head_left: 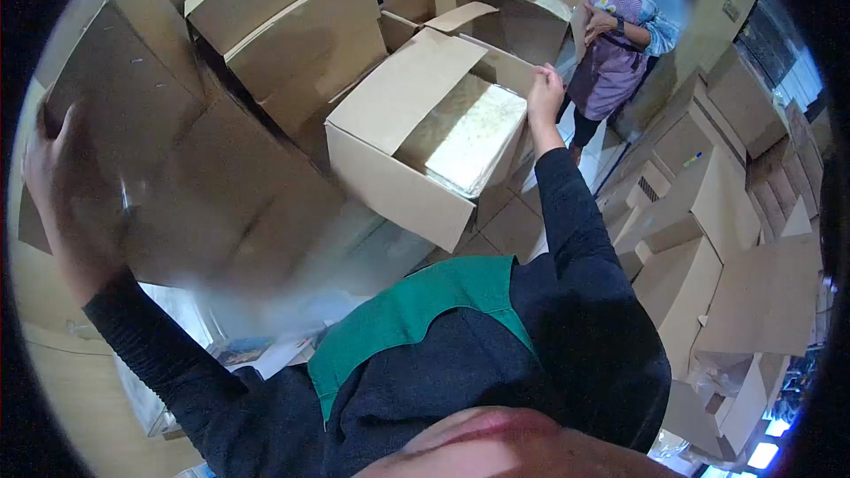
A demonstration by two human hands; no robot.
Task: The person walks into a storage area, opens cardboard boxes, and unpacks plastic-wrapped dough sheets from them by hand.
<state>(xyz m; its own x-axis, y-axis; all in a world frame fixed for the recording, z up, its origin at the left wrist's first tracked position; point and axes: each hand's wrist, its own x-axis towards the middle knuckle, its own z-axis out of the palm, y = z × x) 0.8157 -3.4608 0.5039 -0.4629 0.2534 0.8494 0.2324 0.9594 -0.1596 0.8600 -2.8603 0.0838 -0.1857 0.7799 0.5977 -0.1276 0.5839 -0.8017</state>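
Our right fingers point(546, 80) pinched at the rim of the open cardboard box point(390, 181), our left hand point(57, 159) at the large, creased cardboard panel's point(177, 168) outer edge, its grip unclear, a pale glossy block point(482, 137) inside the box, tiled floor point(513, 221) showing beside it.

Moderate, uneven light falls across the frame, with bright glare at the lower right edge. The left hand point(62, 168) looks soft, haze smears the lower left centre, and the round view bends outward into black corners.
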